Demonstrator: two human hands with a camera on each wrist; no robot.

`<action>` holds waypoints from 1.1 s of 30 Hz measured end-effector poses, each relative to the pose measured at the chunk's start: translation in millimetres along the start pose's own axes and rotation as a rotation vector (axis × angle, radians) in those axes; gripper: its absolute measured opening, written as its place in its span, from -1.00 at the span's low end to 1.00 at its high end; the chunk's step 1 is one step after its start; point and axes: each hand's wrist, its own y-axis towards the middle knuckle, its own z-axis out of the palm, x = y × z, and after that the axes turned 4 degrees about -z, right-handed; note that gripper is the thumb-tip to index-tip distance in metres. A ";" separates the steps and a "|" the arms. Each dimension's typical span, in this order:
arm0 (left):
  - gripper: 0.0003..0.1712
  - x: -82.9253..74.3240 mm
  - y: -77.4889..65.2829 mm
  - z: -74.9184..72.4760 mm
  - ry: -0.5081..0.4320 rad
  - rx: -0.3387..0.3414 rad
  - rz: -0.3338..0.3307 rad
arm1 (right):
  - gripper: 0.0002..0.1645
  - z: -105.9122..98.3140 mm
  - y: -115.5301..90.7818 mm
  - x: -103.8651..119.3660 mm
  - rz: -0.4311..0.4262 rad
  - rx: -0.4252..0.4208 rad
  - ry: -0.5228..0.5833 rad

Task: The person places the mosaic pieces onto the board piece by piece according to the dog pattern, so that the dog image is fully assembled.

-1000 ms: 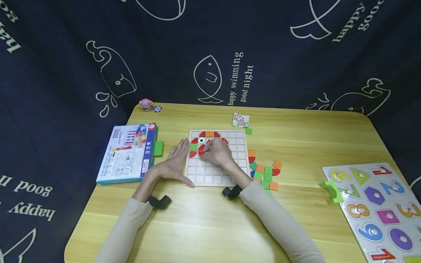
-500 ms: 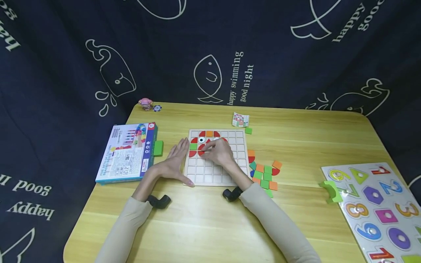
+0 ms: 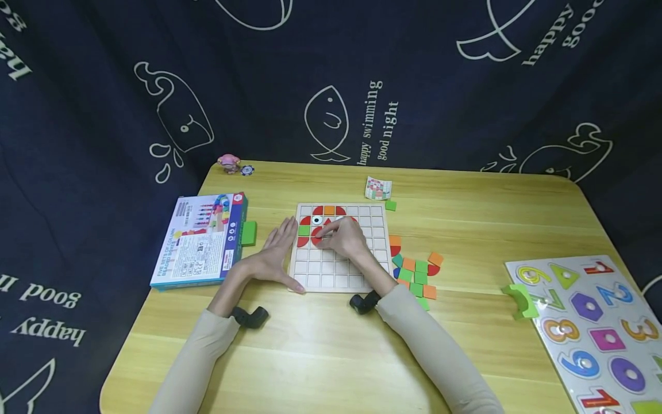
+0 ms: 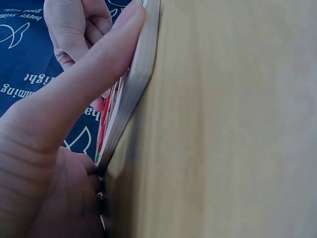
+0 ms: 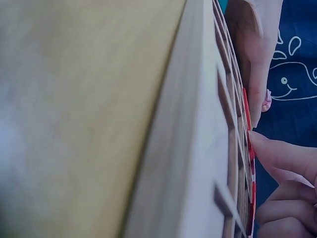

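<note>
A wooden grid board (image 3: 322,282) lies mid-table, its upper left squares filled with red, orange and green tiles and a round eye tile (image 3: 316,220). My left hand (image 3: 271,259) rests spread along the board's left side, its thumb at the lower left corner, also seen by the left wrist camera (image 4: 94,74). Over the board, my right hand (image 3: 345,237) pinches a red quarter-circle tile (image 3: 315,233) between thumb and index finger, the other fingers curled. In the right wrist view a fingertip of the right hand (image 5: 287,158) meets the red tiles, low on the board.
Loose green, orange and red tiles (image 3: 420,279) lie right of the board. A picture card (image 3: 378,188) and a green tile (image 3: 391,205) sit behind it. At left are a box (image 3: 199,241) and a green block (image 3: 249,234); at right, a number puzzle (image 3: 589,333) with a green arch (image 3: 523,302).
My right thumb and index finger have shifted very slightly over the red tile. The left hand keeps its place, and the board has stayed where it was.
</note>
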 end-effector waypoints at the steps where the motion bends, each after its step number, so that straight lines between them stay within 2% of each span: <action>1: 0.79 -0.2 0.1 0.2 0.001 0.000 0.002 | -0.84 -1.2 -0.3 -0.3 -0.007 0.006 0.009; 6: 0.80 -0.5 0.3 0.4 0.009 0.003 -0.004 | -0.84 -21.7 -11.3 1.5 -0.058 0.056 0.063; 11: 0.80 -1.5 0.2 0.0 0.001 0.001 0.014 | -0.81 -66.2 -36.8 -7.5 -0.065 0.065 -0.005; 16: 0.81 -2.6 -0.4 -1.0 0.001 0.003 0.002 | -0.78 -115.7 -62.9 -40.4 -0.015 0.048 -0.114; 22: 0.81 -0.6 0.1 0.3 0.005 -0.004 0.003 | -0.70 -164.3 -89.2 -86.5 0.070 0.095 -0.181; 27: 0.80 0.2 -0.7 1.7 -0.001 -0.021 0.011 | -0.58 -181.2 -99.7 -106.5 0.147 0.185 -0.178; 30: 0.80 -1.7 -0.5 1.3 0.004 -0.013 -0.007 | -0.55 -182.4 -100.8 -111.8 0.179 0.229 -0.163; 33: 0.80 -1.7 -0.8 0.3 0.012 -0.002 -0.028 | -0.58 -178.6 -97.7 -114.4 0.170 0.248 -0.169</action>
